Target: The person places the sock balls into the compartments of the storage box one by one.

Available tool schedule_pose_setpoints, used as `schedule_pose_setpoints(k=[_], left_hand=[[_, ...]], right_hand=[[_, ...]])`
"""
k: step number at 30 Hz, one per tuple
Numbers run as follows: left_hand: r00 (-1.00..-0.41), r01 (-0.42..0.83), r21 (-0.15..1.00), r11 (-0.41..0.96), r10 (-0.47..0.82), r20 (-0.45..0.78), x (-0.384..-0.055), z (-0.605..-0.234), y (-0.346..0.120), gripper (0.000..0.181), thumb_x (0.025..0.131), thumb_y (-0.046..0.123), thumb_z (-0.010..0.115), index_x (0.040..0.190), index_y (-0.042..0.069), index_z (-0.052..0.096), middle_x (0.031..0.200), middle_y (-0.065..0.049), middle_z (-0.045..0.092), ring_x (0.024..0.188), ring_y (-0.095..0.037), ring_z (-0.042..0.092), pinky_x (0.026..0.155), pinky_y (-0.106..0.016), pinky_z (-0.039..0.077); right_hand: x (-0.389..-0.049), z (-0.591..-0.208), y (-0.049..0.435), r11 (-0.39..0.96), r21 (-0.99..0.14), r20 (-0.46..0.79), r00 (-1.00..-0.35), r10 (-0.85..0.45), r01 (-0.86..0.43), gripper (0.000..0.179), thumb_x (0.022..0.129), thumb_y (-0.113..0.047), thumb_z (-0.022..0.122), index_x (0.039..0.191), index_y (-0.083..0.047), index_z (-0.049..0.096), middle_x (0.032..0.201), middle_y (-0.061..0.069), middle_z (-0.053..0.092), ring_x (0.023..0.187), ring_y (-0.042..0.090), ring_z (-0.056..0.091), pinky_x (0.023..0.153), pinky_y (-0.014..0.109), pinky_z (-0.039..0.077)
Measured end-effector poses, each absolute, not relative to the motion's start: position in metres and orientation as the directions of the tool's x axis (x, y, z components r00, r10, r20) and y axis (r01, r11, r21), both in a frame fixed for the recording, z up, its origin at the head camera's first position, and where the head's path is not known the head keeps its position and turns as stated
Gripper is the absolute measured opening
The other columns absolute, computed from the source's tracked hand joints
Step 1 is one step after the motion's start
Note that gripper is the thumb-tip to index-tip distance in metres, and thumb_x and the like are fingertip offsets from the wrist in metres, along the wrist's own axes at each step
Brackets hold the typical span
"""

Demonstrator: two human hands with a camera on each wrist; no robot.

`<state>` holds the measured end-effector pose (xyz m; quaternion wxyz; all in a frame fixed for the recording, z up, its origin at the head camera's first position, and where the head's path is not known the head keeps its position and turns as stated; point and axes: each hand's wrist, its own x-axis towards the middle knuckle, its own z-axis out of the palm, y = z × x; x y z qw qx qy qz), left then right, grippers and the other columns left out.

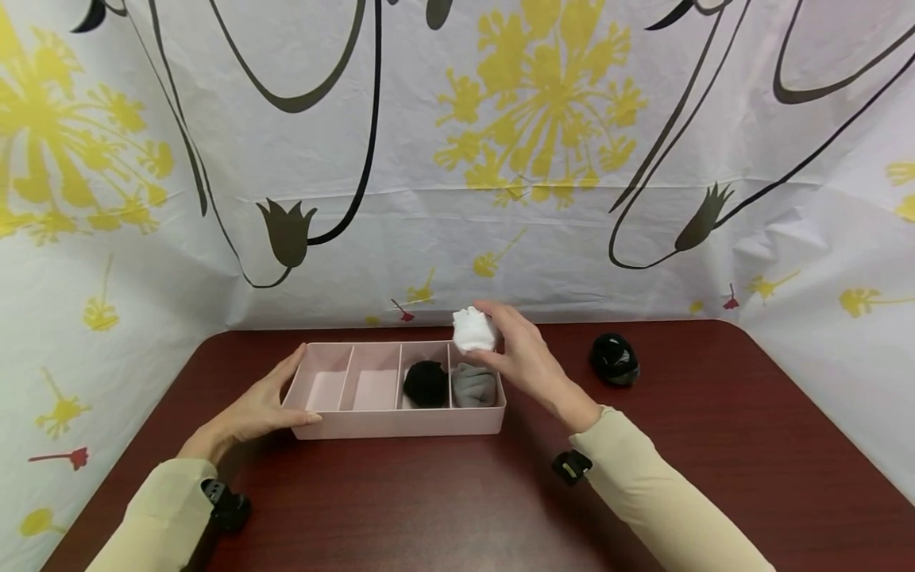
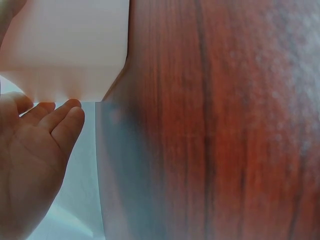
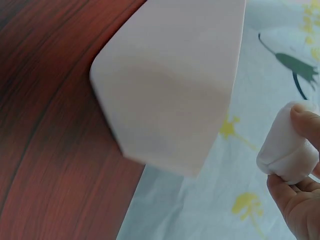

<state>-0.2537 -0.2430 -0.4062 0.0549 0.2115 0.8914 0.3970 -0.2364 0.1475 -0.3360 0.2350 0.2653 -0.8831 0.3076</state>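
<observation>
A pale pink box [image 1: 396,423] with several compartments stands on the table. My left hand [image 1: 252,409] grips its left end, thumb along the front wall and fingers at the far corner. In the left wrist view, the fingertips [image 2: 75,104] touch the box's end wall. A white rolled cloth bundle, like a pair of socks [image 1: 473,330], is held between thumb and fingers of my right hand [image 1: 525,357], above the back of the rightmost compartment. That compartment holds a grey rolled bundle [image 1: 474,386]. Beside it, a black rolled bundle [image 1: 426,384] lies in the neighbouring compartment.
A glossy black rounded thing [image 1: 615,360] lies on the table right of the box; its kind is unclear. The dark red-brown table [image 1: 457,500] has rounded back corners. Behind it hangs a white flower-patterned cloth [image 1: 400,159].
</observation>
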Motion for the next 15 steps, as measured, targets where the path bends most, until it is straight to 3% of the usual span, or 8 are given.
schedule_pose_setpoints(k=[15], left_hand=[[-0.903, 0.338, 0.732, 0.591, 0.424, 0.075, -0.255, -0.408, -0.244, 0.113, 0.071, 0.029, 0.08, 0.153, 0.013, 0.003, 0.155, -0.022, 0.008, 0.138, -0.042, 0.013, 0.103, -0.065, 0.017]], right_hand=[[-0.235, -0.34, 0.089, 0.571, -0.421, 0.596, -0.689, -0.412, -0.705, 0.062, 0.074, -0.012, 0.08, 0.128, -0.002, 0.052, 0.118, 0.015, 0.059, 0.101, 0.026, 0.059, 0.077, 0.037, 0.051]])
